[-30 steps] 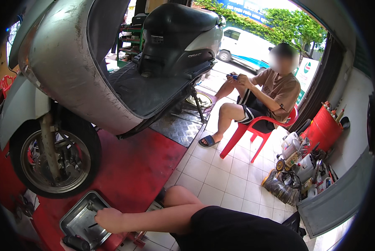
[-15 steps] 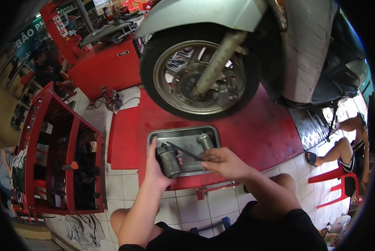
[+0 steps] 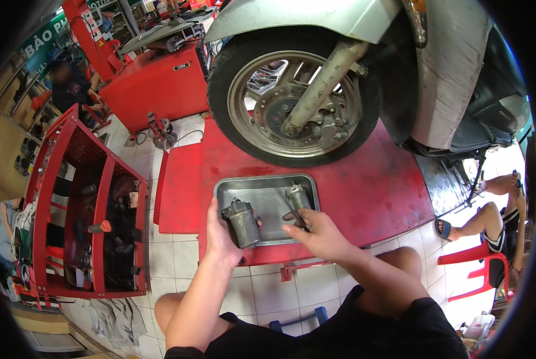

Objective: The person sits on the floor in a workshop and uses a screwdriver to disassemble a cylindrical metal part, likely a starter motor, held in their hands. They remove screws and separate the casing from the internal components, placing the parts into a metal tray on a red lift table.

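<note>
A steel tray (image 3: 266,200) lies on the red lift platform (image 3: 372,209) below the scooter's front wheel (image 3: 217,102). My left hand (image 3: 221,236) grips a dull grey cylindrical metal part (image 3: 241,222), like a small motor, over the tray's left side. My right hand (image 3: 313,232), at the tray's lower right, holds a thin dark rod (image 3: 293,210) pointing up and away from me, its fingers partly hiding it. A second, smaller metal cylinder (image 3: 298,197) lies at the tray's right, just beyond my right fingers.
A red tool trolley (image 3: 55,167) stands left, a red machine cabinet (image 3: 154,90) and small floor jack (image 3: 160,134) behind it. A person (image 3: 494,227) sits on a red chair (image 3: 471,269) at right; other people (image 3: 67,87) are at left. Grey cloths (image 3: 115,317) lie on the tiles (image 3: 184,266).
The view has swung from the seated person toward the wheel and tray. Since half a second ago, the rod has turned more upright and moved off the part in my left hand, toward the smaller cylinder.
</note>
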A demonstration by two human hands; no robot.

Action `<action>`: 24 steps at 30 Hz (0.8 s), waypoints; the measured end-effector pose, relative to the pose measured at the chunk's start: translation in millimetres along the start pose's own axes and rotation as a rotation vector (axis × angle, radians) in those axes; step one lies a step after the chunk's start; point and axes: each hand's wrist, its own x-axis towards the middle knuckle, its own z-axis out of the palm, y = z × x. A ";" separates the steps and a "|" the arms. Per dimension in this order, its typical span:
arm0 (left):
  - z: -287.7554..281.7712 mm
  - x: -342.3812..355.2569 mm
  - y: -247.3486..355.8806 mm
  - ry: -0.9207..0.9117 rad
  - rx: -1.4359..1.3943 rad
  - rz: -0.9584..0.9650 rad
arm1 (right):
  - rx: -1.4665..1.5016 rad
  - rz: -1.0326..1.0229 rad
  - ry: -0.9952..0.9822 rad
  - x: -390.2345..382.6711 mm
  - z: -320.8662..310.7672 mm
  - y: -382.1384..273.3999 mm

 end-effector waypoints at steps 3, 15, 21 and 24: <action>1.6 -1.1 -8.5 0.065 -0.037 -0.004 | -0.021 0.077 0.024 -11.5 17.2 -6.0; 20.1 -10.0 -51.4 -0.068 -0.020 0.172 | -0.259 0.019 0.172 -13.9 26.4 -5.2; 29.7 -18.6 -44.3 0.077 -0.244 0.098 | -0.031 -0.063 0.164 -23.5 30.4 -6.2; 28.3 -16.5 -46.7 0.122 -0.323 0.062 | -0.013 -0.015 0.104 -20.7 32.5 2.0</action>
